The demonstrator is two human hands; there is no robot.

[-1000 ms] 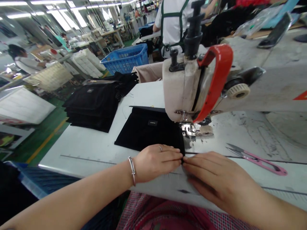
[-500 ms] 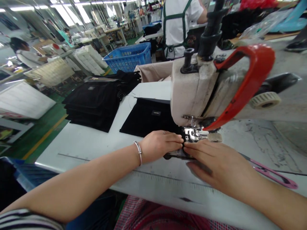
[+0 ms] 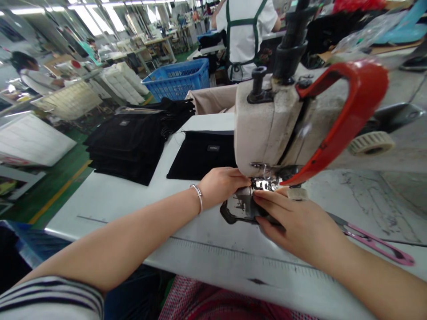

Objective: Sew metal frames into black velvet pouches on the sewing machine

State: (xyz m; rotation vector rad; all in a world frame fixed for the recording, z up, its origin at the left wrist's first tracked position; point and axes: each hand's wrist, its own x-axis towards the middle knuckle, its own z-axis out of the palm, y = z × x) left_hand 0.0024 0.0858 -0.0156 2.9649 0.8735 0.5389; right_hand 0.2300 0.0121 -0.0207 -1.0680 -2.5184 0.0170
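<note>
A black fabric panel (image 3: 196, 155) with a small label lies on the sewing machine table, its right end running under the machine head (image 3: 263, 129). My left hand (image 3: 223, 186) rests on the near edge of this panel, fingers together and laid flat, fingertips just left of the bright metal presser foot (image 3: 263, 184). My right hand (image 3: 296, 218) lies by the needle area with fingers stretched forward and thumb apart, its fingertips at the metal plate (image 3: 240, 205) in front of the foot. Whether the right fingertips touch fabric is hidden.
A stack of black panels (image 3: 123, 142) stands at the table's left. Pink-handled thread snips (image 3: 380, 244) lie right of my right hand. A red curved guard (image 3: 356, 102) juts from the machine. Behind are a blue crate (image 3: 176, 80) and a person in an apron (image 3: 243, 40).
The black panel has shifted slightly away from me, and my left hand has moved forward with it. More of the metal plate shows between my hands. My right hand has barely moved.
</note>
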